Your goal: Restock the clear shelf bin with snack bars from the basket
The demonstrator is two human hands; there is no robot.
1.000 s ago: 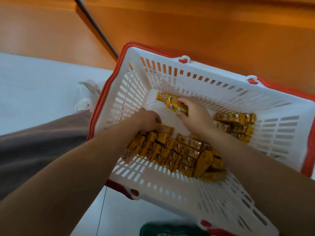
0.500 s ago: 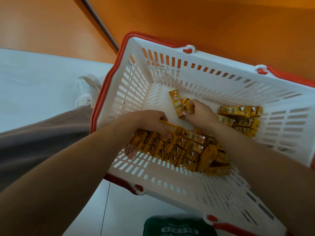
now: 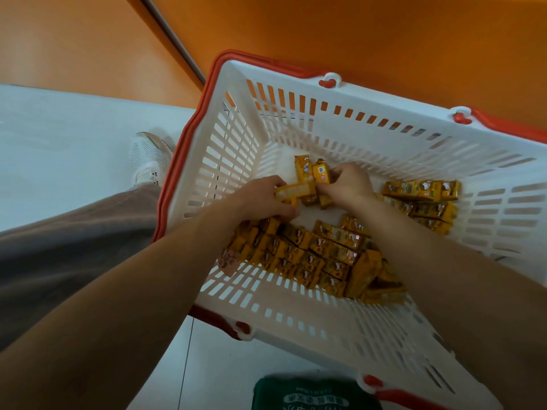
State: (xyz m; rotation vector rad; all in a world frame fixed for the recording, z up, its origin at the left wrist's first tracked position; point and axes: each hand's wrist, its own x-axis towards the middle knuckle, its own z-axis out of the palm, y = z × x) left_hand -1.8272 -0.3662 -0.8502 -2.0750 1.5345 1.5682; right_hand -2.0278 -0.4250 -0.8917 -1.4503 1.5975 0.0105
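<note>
Left hand: inside the basket, fingers curled round one yellow snack bar, held level above the middle of the basket floor.
Right hand: fingers curled round a bundle of bars standing on end, touching the left-hand bar.
Basket: white slotted walls, red rim.
Packed rows: yellow bars along the near wall.
Second stack: against the right wall.
Shoe: white, just beside the left basket edge.

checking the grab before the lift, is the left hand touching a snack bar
Touching. The head view shows the left hand with its fingers curled round one snack bar, low inside the basket.
</note>
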